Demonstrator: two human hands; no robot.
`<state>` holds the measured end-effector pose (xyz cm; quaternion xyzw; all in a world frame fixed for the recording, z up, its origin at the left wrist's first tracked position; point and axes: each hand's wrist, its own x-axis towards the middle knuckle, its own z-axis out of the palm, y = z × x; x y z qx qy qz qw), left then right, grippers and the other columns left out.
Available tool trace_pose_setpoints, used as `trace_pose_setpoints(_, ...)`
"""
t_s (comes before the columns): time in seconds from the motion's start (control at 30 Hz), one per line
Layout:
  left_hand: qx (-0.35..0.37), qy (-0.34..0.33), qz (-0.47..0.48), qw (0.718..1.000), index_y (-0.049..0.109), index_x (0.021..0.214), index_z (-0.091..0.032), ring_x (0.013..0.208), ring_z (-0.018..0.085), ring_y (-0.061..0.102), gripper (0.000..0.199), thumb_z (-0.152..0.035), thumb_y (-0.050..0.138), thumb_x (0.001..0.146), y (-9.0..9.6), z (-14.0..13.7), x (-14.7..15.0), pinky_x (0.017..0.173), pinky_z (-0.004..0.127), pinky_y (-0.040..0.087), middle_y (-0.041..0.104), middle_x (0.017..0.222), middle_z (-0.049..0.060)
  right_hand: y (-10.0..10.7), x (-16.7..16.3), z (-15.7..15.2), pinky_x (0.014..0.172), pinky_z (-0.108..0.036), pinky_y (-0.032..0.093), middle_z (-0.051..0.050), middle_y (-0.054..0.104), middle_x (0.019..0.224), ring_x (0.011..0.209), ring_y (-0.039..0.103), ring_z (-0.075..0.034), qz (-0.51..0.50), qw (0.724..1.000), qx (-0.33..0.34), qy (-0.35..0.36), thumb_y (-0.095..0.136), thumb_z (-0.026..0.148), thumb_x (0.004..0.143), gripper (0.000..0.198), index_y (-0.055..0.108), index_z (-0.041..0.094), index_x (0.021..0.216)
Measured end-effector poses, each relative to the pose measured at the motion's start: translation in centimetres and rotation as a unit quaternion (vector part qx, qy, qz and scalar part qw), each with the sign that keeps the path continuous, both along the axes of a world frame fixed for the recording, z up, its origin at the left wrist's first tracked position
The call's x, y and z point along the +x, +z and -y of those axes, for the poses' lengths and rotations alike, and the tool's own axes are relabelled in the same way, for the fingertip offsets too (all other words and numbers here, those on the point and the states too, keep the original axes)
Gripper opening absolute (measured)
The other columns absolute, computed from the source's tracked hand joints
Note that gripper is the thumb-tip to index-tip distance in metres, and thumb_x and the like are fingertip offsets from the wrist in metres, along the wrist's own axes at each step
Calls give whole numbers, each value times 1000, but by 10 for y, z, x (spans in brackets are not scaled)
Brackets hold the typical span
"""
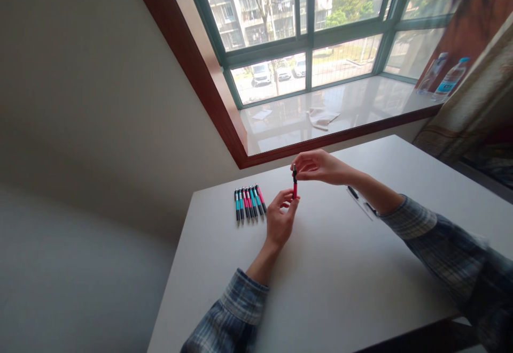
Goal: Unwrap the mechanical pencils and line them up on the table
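Between my two hands a pen's red barrel [295, 190] stands upright, with a black clip section [294, 173] at its top. My left hand [280, 219] pinches the red barrel low down. The fingers of my right hand [318, 167] close on the black top part. Whether the two parts are fully joined I cannot tell. Left of my left hand, several blue and red pens [249, 203] lie side by side in a row. Under my right forearm are a black pen part [353, 192], a thin refill [365, 209] and another black piece [371, 208], partly hidden.
The white table [320, 273] stands against the wall below a window. On the sill [284, 133] lie a crumpled cloth [321, 118] and a piece of paper [262, 114]. Two plastic bottles [451, 81] stand at its right end, beside a curtain [473, 83].
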<state>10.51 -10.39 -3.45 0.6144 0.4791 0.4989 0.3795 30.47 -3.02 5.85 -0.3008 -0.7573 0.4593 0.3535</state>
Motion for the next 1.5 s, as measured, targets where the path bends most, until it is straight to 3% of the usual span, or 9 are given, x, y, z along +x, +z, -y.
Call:
trace_pose_setpoints(0.3,-2,-6,-3,1000,72,110,-24,99,23,72,23,-41,67,94,1,0,0,79,33,53,79,104,7,5,1,3,90,-42,61,-8,79,101,94,75,-24,24,1000,17,3,79,44,81,35,78,18,104)
trace_pose_setpoints(0.6,-9,-8,-14,1000,73,110,-24,98,23,72,24,-41,68,93,0,-1,0,80,33,51,79,102,6,2,1,3,79,-36,59,-6,76,86,82,72,-22,60,996,46,-44,82,49,76,35,74,18,88)
trace_pose_setpoints(0.8,-12,-7,-7,1000,73,109,-24,97,22,72,25,-42,69,92,0,-1,0,79,32,51,79,100,5,8,6,2,84,-39,60,-8,78,99,94,73,-24,63,997,38,-6,77,46,83,43,76,20,117)
trace_pose_setpoints(0.9,-13,-6,-9,1000,73,110,-24,96,23,72,26,-42,69,92,0,0,0,79,32,51,79,99,5,11,8,2,87,-40,59,-8,78,107,98,73,-24,57,997,45,-6,73,45,86,42,76,22,121)
trace_pose_setpoints(1.03,-11,-8,-15,1000,73,110,-24,97,23,72,25,-42,68,93,0,0,-1,79,33,51,79,100,6,10,7,2,85,-39,59,-9,78,105,94,73,-23,59,997,46,-4,71,46,87,37,79,21,113)
trace_pose_setpoints(1.2,-9,-12,-19,1000,72,110,-24,97,23,71,25,-41,68,93,1,0,0,80,34,50,79,101,6,6,5,2,76,-36,57,-8,77,91,86,71,-23,80,993,63,-51,76,52,82,35,77,18,92)
trace_pose_setpoints(1.37,-12,-13,-18,1000,72,111,-24,97,23,71,25,-41,68,93,1,0,0,79,34,50,78,102,6,9,7,2,78,-36,57,-8,77,100,88,71,-22,78,995,51,-19,73,52,85,39,77,20,107)
trace_pose_setpoints(1.5,-13,-15,-19,1000,73,111,-24,97,23,71,25,-41,68,93,1,0,0,79,34,51,78,102,6,8,7,2,76,-36,56,-8,77,94,86,70,-23,84,994,58,-42,75,54,82,37,77,19,91)
